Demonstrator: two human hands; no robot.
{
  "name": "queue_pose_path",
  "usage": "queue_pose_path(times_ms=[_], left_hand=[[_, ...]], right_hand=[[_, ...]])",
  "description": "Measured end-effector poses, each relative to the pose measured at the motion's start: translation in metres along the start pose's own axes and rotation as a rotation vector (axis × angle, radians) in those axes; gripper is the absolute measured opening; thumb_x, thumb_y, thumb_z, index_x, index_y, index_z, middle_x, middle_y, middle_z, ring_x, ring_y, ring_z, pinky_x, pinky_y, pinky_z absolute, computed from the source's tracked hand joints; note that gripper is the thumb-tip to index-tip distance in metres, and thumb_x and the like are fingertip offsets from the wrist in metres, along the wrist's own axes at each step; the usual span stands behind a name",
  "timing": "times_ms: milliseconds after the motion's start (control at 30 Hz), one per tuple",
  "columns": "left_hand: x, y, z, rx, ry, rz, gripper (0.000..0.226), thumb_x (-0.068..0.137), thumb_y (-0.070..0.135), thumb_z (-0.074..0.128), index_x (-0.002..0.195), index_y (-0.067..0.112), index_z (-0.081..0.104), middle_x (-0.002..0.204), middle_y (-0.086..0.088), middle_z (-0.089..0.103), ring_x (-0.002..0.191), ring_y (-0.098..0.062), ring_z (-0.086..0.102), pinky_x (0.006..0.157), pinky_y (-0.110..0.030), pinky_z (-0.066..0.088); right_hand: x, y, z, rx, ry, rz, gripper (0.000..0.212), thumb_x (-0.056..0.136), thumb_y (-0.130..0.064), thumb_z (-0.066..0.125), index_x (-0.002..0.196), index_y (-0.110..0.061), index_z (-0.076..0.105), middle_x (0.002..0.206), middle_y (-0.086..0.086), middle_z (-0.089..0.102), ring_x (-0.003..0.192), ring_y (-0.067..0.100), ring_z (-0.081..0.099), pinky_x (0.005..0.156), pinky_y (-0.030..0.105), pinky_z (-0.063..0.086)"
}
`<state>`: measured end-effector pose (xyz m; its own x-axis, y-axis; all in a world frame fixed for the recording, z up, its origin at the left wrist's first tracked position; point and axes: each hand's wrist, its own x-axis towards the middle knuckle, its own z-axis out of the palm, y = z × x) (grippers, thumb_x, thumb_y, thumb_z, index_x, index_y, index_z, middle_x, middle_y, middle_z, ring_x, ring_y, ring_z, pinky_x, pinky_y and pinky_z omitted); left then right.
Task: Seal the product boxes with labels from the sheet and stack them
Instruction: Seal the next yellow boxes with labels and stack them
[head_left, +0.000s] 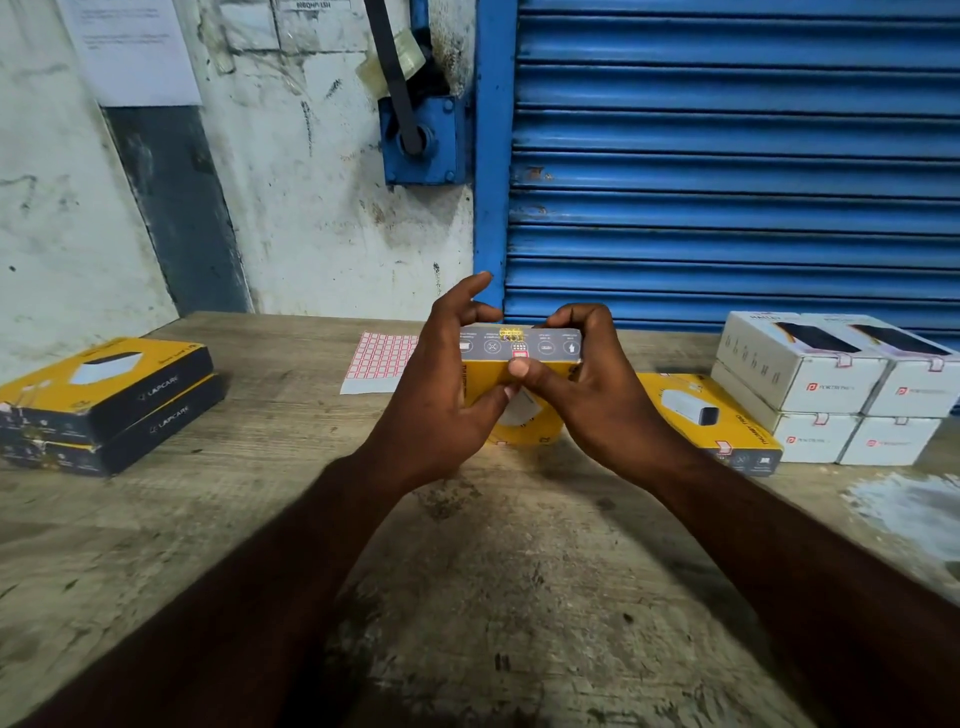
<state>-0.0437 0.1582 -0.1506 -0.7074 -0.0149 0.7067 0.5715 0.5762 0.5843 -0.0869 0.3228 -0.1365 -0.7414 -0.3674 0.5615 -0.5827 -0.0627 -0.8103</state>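
While the held box (545, 347) is kept on edge over the middle of the wooden table (467, 571), grey end panel turned toward the camera, all else lies to one side of it. Well to its left, a stack of two yellow-and-black boxes (104, 405) rests on the wood. Just left of it and slightly behind lies the label sheet (382, 361), a flat grid of small red-bordered labels. The left hand (441, 400) grasps the box's left end, thumb across the yellow face, index finger lifted clear. A red label (520, 355) sits on the grey panel, at its seam with the yellow face. The right hand (592, 384) clasps the right end, fingers curled over the top, thumb pressing just under that label. Immediately right of the held box another yellow box (701, 415) lies flat, partly hidden by the right wrist. Farther right, white boxes (831, 389) stand two high in side-by-side stacks, red labels over their flaps. Behind the held box hangs a blue shutter (727, 156).
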Motion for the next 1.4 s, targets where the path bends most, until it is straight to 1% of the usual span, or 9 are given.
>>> queue_pose_path(times_ms=[167, 267, 400, 533, 767, 933, 1100, 1300, 1400], left_hand=[[0.002, 0.003, 0.000, -0.148, 0.004, -0.055, 0.086, 0.084, -0.008, 0.069, 0.153, 0.022, 0.027, 0.140, 0.000, 0.048, 0.121, 0.005, 0.053, 0.089, -0.016, 0.052], [0.002, 0.006, 0.001, -0.269, 0.011, -0.079, 0.070, 0.084, 0.006, 0.059, 0.148, 0.024, 0.034, 0.141, -0.001, 0.048, 0.126, -0.002, 0.052, 0.089, -0.032, 0.058], [-0.001, 0.011, 0.007, -0.314, 0.093, -0.092, 0.051, 0.090, 0.022, 0.060, 0.139, 0.023, 0.045, 0.134, 0.001, 0.055, 0.121, 0.000, 0.056, 0.085, -0.019, 0.055], [-0.002, 0.008, 0.015, -0.296, 0.210, -0.154, 0.042, 0.090, 0.032, 0.067, 0.129, 0.034, 0.051, 0.125, 0.011, 0.060, 0.120, -0.011, 0.060, 0.091, -0.050, 0.059], [0.001, 0.015, 0.013, -0.429, 0.241, -0.188, 0.042, 0.093, 0.001, 0.058, 0.129, 0.022, 0.052, 0.126, 0.000, 0.060, 0.111, 0.002, 0.060, 0.074, -0.023, 0.057], [-0.002, 0.016, 0.012, -0.476, 0.201, -0.182, 0.050, 0.082, 0.009, 0.043, 0.130, 0.022, 0.052, 0.124, 0.000, 0.059, 0.107, 0.001, 0.059, 0.074, -0.020, 0.055], [-0.004, 0.018, 0.012, -0.468, 0.156, -0.133, 0.051, 0.082, 0.008, 0.043, 0.129, 0.026, 0.049, 0.126, -0.003, 0.056, 0.111, -0.004, 0.059, 0.078, -0.018, 0.053], [0.001, 0.011, 0.006, -0.293, 0.060, -0.107, 0.068, 0.080, 0.008, 0.061, 0.142, 0.025, 0.038, 0.133, 0.005, 0.052, 0.123, -0.007, 0.055, 0.093, -0.039, 0.058], [0.003, 0.001, -0.001, -0.200, 0.021, -0.095, 0.075, 0.084, 0.009, 0.071, 0.148, 0.020, 0.032, 0.138, 0.003, 0.052, 0.124, -0.006, 0.056, 0.097, -0.033, 0.056]], right_hand=[[0.001, 0.004, -0.006, -0.130, -0.029, -0.012, 0.048, 0.090, -0.017, 0.074, 0.119, -0.022, 0.035, 0.105, -0.012, 0.050, 0.089, -0.004, 0.058, 0.085, 0.042, 0.057], [0.001, 0.004, -0.008, -0.131, -0.049, 0.001, 0.053, 0.090, -0.012, 0.074, 0.122, -0.021, 0.033, 0.105, -0.013, 0.049, 0.087, -0.009, 0.059, 0.083, 0.033, 0.057], [-0.002, 0.002, -0.007, -0.110, -0.066, 0.021, 0.060, 0.086, 0.003, 0.075, 0.122, -0.018, 0.032, 0.103, -0.011, 0.050, 0.084, -0.010, 0.061, 0.077, 0.025, 0.057], [-0.003, 0.000, -0.004, -0.080, -0.088, 0.033, 0.059, 0.086, 0.007, 0.072, 0.125, -0.015, 0.034, 0.107, -0.004, 0.052, 0.085, -0.001, 0.063, 0.079, 0.034, 0.058], [-0.006, 0.001, -0.001, 0.027, -0.082, 0.048, 0.044, 0.088, -0.022, 0.067, 0.122, -0.019, 0.040, 0.113, 0.002, 0.058, 0.099, 0.008, 0.062, 0.091, 0.034, 0.054], [-0.003, 0.002, 0.003, 0.027, 0.018, 0.073, 0.034, 0.093, -0.028, 0.068, 0.118, -0.019, 0.047, 0.104, -0.006, 0.060, 0.091, 0.002, 0.063, 0.083, 0.026, 0.056], [0.004, 0.009, 0.001, 0.108, 0.068, 0.191, 0.031, 0.082, -0.038, 0.077, 0.104, -0.033, 0.057, 0.091, -0.015, 0.068, 0.093, 0.011, 0.066, 0.087, 0.040, 0.052], [0.011, 0.012, -0.006, 0.263, 0.098, 0.241, 0.016, 0.081, -0.028, 0.062, 0.096, -0.026, 0.062, 0.086, -0.009, 0.068, 0.089, 0.012, 0.064, 0.081, 0.034, 0.048], [0.010, 0.017, -0.005, 0.270, 0.058, 0.255, 0.008, 0.096, -0.028, 0.058, 0.101, -0.022, 0.060, 0.093, -0.009, 0.072, 0.093, 0.011, 0.067, 0.087, 0.033, 0.050]])
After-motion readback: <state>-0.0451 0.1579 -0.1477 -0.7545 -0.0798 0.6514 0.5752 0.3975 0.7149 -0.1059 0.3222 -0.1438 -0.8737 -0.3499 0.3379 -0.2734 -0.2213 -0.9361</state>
